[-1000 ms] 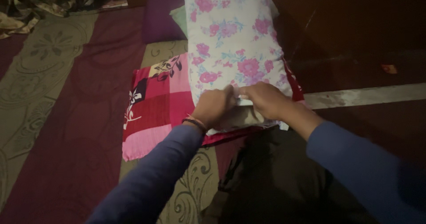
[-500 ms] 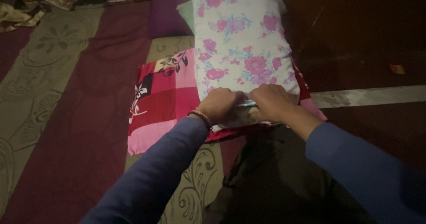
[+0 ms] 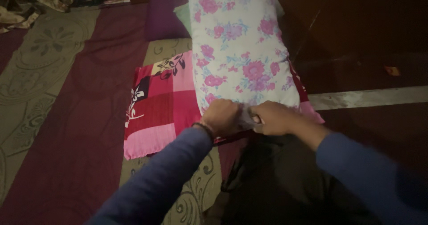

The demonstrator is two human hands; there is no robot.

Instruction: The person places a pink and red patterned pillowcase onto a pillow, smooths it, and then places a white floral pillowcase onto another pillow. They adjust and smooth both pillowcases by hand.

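Both hands, left hand (image 3: 221,116) and right hand (image 3: 273,117), have drawn nearer, clenched on the near edge of the white pink-flowered pillow (image 3: 240,47); beneath lies a pink-red patchwork cloth (image 3: 156,109).

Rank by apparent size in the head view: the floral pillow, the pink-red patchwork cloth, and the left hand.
1. floral pillow, largest.
2. pink-red patchwork cloth; partly hidden under the pillow, so this is unsure.
3. left hand, smallest.
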